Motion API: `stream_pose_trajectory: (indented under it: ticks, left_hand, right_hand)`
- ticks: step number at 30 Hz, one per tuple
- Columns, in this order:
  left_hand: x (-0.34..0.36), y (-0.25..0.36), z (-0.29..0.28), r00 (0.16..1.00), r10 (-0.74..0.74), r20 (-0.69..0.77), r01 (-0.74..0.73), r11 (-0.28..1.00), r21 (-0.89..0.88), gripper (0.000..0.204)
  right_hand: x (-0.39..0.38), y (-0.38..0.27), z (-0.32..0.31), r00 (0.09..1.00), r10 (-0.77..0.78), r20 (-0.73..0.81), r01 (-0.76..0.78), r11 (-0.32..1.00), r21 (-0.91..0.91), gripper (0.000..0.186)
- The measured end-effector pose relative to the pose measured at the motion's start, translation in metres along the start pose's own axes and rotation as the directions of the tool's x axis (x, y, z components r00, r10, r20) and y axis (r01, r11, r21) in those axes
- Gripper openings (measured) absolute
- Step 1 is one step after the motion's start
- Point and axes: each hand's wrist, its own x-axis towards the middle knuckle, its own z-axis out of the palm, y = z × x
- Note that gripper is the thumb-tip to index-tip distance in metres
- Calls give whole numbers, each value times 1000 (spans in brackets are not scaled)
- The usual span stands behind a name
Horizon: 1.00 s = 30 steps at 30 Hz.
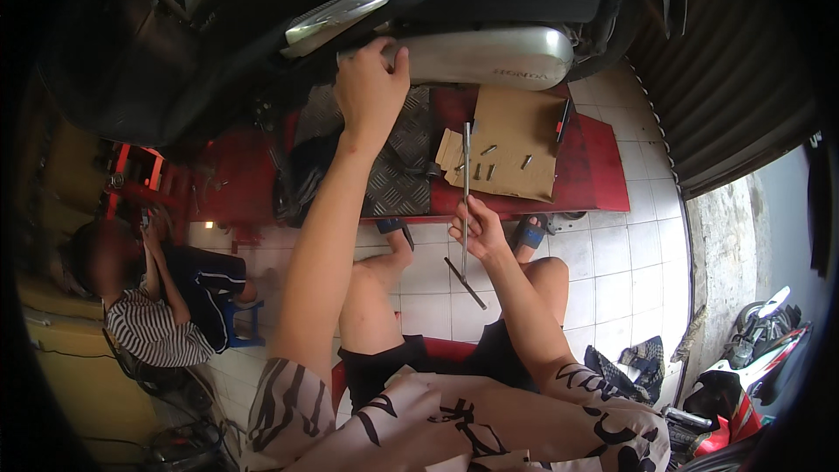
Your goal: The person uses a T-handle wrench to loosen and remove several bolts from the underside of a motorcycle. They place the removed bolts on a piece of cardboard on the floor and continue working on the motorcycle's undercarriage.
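Up at the scooter, my left hand point(371, 92) has its fingers curled round the front end of the long silver engine side cover point(489, 57). Its fingertips are partly hidden. My right hand point(479, 227), lower and to the right, is closed round the shaft of a long T-handle socket wrench point(467, 162). The wrench stands nearly upright in the picture, its socket end at the top and its crossbar below my hand. Beyond the wrench, several loose bolts point(489, 170) lie on a flat piece of cardboard point(516, 122).
The cardboard rests on a red lift platform point(599, 166) with a metal tread plate point(406, 179). At the left, a person in a striped top point(166, 332) sits low. Another motorcycle point(743, 376) stands at the lower right, near a rolled shutter point(725, 44).
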Motion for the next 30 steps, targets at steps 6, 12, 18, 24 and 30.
stream_pose_trajectory:
  ticks: [6,12,18,24,30]
  left_hand:
    - [35,-6,44,977,85,-194,-66,992,103,25]
    - [40,-5,48,950,201,-240,-195,980,49,24]
    - [29,3,42,970,131,-202,-140,990,-29,22]
    - [24,2,38,958,164,-233,-159,986,39,27]
    - [31,1,41,960,186,-208,-183,983,34,28]
  right_hand:
    - [2,-18,6,995,-95,-4,95,994,60,35]
    - [-2,-26,1,988,-154,-31,157,983,100,34]
    - [-9,-39,-4,968,-221,-117,229,972,60,33]
    - [-13,-49,-5,936,-295,-192,310,949,53,32]
    - [-9,-46,-6,946,-289,-145,302,950,77,32]
